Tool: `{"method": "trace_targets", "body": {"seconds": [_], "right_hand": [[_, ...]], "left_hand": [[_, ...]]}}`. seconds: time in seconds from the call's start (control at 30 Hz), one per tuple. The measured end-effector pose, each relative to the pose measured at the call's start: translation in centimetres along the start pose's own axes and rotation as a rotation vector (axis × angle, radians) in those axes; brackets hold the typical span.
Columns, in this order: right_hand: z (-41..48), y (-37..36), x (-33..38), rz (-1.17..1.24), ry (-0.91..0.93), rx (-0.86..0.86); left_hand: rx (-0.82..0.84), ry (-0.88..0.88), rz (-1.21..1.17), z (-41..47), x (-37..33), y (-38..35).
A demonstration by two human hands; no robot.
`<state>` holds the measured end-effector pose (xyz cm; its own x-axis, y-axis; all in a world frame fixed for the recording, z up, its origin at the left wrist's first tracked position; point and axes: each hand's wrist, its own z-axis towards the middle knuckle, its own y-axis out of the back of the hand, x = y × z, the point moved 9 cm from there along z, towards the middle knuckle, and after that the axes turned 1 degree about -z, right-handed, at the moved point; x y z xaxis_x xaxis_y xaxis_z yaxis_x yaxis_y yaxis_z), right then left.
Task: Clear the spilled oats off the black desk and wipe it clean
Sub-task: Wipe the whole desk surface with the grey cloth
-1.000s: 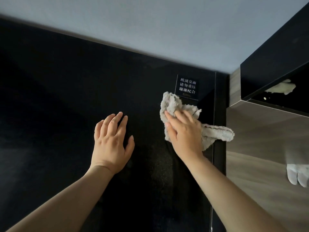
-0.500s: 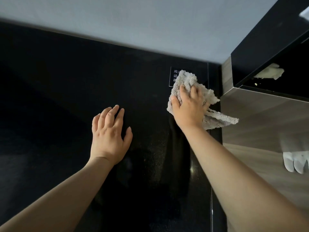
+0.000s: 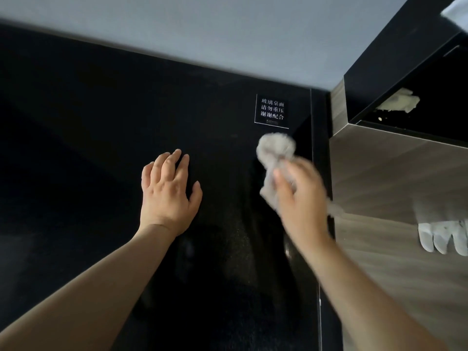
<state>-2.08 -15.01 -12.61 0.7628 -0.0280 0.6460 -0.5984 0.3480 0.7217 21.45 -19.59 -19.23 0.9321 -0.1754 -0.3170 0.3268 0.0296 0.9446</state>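
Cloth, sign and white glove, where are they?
cloth (image 3: 276, 145): head view, its bunched top end.
sign (image 3: 272, 111): head view, middle of the writing.
white glove (image 3: 442, 236): head view, a finger.

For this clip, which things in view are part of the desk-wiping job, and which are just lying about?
Part of the job:
- glossy black desk top
- crumpled grey cloth, in the right hand
- left hand, flat on the desk

Lying about:
- white-lettered black sticker on the desk
- white gloves on the wood-grain surface
- pale crumpled scrap on the dark shelf
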Motion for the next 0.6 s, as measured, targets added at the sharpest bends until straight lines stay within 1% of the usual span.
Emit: {"method": "trace_targets", "body": {"seconds": [0.03,0.07,0.13,0.17,0.23,0.37,0.47,0.53,0.6], "right_hand": [[2.3,0.4,-1.2,-0.085,-0.029,-0.035],[4.4,0.0,-2.7,-0.200,-0.076,-0.012],[6.1,-2.4,-6.0,-0.444,-0.199,0.148],[5.7,-3.7,-7.1,-0.535,-0.229,0.206],[3.5,-5.4,-6.9,-0.605,-0.190,0.229],[-4.5,-5.9,-2.8,-0.536,-0.061,0.194],[-10.4,-6.2,-0.2,-0.452,0.000,0.294],[-11.1,-5.1,1.1,-0.350,0.027,0.285],[-9.0,-3.3,1.4,-0.210,0.015,0.201]], "left_hand": [[0.000,-0.003,-0.006,0.1,-0.1,0.0],[0.002,-0.006,-0.009,0.1,-0.2,-0.1],[0.005,-0.013,-0.010,0.0,-0.2,-0.2],[0.004,-0.012,-0.011,-0.1,-0.1,-0.2],[-0.003,-0.005,-0.009,-0.2,0.2,-0.2],[0.007,-0.012,-0.004,0.1,0.0,-0.9],[0.021,-0.017,0.000,0.0,-0.1,-1.0],[0.012,-0.016,0.006,0.1,0.2,-0.5],[0.007,-0.016,0.012,0.1,0.6,-0.1]]}}
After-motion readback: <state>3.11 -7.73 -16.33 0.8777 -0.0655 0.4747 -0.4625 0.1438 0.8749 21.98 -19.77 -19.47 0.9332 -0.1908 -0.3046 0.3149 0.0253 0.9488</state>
